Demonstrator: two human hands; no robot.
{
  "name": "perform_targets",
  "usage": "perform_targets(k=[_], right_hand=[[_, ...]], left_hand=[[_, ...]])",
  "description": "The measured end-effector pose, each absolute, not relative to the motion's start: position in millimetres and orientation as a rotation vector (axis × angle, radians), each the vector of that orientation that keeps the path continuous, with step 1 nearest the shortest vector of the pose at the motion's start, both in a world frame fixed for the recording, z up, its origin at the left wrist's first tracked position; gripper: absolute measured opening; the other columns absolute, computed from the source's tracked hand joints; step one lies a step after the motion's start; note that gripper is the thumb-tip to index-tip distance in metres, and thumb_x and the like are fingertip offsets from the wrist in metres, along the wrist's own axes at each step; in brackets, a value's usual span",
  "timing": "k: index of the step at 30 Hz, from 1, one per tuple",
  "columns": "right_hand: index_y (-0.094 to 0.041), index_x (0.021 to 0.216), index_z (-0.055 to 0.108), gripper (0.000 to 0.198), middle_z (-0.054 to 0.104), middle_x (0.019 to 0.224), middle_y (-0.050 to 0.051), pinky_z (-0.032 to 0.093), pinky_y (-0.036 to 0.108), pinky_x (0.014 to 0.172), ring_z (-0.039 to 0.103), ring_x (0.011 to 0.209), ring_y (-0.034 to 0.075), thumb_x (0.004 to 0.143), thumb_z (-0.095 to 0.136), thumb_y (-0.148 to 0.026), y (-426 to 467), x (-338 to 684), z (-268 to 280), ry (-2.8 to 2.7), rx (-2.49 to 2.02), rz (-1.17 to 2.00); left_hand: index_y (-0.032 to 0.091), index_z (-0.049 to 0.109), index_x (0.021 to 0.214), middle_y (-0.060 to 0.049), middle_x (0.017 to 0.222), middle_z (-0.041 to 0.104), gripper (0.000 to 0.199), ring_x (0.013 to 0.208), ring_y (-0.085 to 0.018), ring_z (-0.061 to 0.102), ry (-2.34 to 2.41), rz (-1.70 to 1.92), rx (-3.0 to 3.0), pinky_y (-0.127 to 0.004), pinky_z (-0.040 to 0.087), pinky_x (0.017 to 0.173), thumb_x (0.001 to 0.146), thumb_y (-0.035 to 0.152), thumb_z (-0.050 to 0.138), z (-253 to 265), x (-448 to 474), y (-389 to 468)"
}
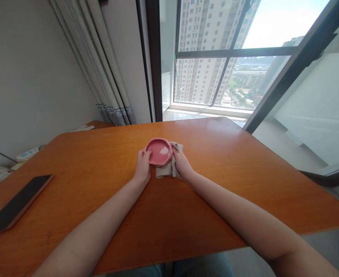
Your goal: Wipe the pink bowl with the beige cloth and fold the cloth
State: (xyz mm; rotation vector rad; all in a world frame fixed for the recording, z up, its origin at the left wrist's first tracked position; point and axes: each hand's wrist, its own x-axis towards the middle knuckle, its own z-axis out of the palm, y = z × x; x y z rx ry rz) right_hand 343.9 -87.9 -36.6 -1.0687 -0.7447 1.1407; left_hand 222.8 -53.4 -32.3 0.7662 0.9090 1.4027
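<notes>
The dish (159,152) is over the table (114,234), in the clock's middle. The left hand (143,166) is at eight o'clock, the right hand (182,164) at four, the cloth (165,171) at five. Far out at eight, a slab (17,204) lies on the table. Past it, the curtain (102,65) is at eleven, the window (229,53) at one.

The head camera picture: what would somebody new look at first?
Probably the shiny pink dish near the picture's middle, held between the left hand and the right hand, which has a grayish cloth at the dish's side. Next might be the bright window beyond the orange-brown table, with a tall high-rise building outside.
</notes>
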Motion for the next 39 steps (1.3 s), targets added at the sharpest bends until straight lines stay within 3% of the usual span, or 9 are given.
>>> perform_targets(k=[3,7,11,17,21,25,32,39], right_hand=[[-0.026,0.116,0.058,0.044,0.059,0.125,-0.001,0.033,0.033,0.107,0.047,0.124,0.02,0.079,0.057,-0.05,-90.7,347.4,-28.9,-0.862,-1.121,1.001],[-0.024,0.105,0.065,0.035,0.062,0.119,0.003,0.031,0.038,0.108,0.049,0.121,0.024,0.08,0.057,-0.046,-87.8,352.6,-29.1,-1.041,-1.181,1.051],[-0.023,0.124,0.054,0.048,0.047,0.136,0.007,0.022,0.037,0.112,0.04,0.127,0.022,0.08,0.056,-0.042,-85.7,364.6,-28.7,-1.125,-1.222,0.685],[-0.027,0.123,0.053,0.05,0.055,0.127,0.001,0.028,0.033,0.109,0.045,0.122,0.02,0.075,0.061,-0.035,-91.1,368.3,-17.9,-1.359,-1.086,0.813],[-0.024,0.104,0.062,0.031,0.064,0.109,0.0,0.038,0.032,0.099,0.054,0.108,0.019,0.077,0.047,-0.033,-73.8,389.9,-18.5,-1.083,-1.122,0.847],[-0.021,0.098,0.06,0.033,0.065,0.1,0.001,0.044,0.03,0.088,0.056,0.098,0.018,0.075,0.04,-0.033,-55.7,443.7,-19.9,-0.865,-1.237,0.642],[-0.016,0.1,0.06,0.036,0.064,0.096,0.005,0.043,0.03,0.085,0.057,0.091,0.018,0.077,0.035,-0.03,-57.7,525.3,-36.8,-0.709,-1.62,0.253],[-0.013,0.096,0.061,0.035,0.065,0.096,0.01,0.041,0.032,0.086,0.058,0.092,0.02,0.08,0.034,-0.028,-59.3,541.0,-38.0,-0.656,-1.784,0.227]], left_hand=[[0.02,0.059,0.092,0.001,0.092,0.06,0.019,0.083,-0.011,0.056,0.879,1.521,0.743,-0.022,0.045,0.077,0.074,0.025,0.058,-31.1,222.9,-54.1],[0.02,0.059,0.095,0.001,0.096,0.061,0.021,0.089,-0.012,0.056,0.763,1.607,0.666,-0.023,0.044,0.082,0.074,0.025,0.056,-31.4,221.5,-52.9],[0.022,0.059,0.096,0.001,0.098,0.061,0.022,0.091,-0.012,0.056,0.783,1.565,0.682,-0.022,0.044,0.082,0.075,0.024,0.056,-33.4,222.6,-54.4],[0.021,0.058,0.104,-0.005,0.111,0.06,0.029,0.104,-0.016,0.055,0.692,1.36,0.845,-0.028,0.044,0.09,0.079,0.037,0.057,-32.4,227.3,-59.7],[0.023,0.055,0.114,-0.006,0.1,0.063,0.042,0.092,-0.018,0.061,0.663,1.103,0.929,-0.033,0.048,0.082,0.082,0.05,0.051,-35.8,227.5,-56.1],[0.021,0.064,0.101,-0.004,0.083,0.064,0.033,0.08,-0.018,0.061,0.777,0.997,1.376,-0.033,0.047,0.083,0.074,0.04,0.065,-43.9,223.1,-54.7],[0.023,0.07,0.085,-0.006,0.084,0.068,0.014,0.082,-0.022,0.061,0.53,0.865,2.271,-0.034,0.047,0.079,0.073,0.029,0.064,-37.2,216.2,-68.3],[0.023,0.07,0.086,-0.007,0.087,0.068,0.016,0.086,-0.022,0.061,0.551,0.803,2.329,-0.034,0.045,0.08,0.078,0.025,0.057,-33.7,217.0,-69.3]])
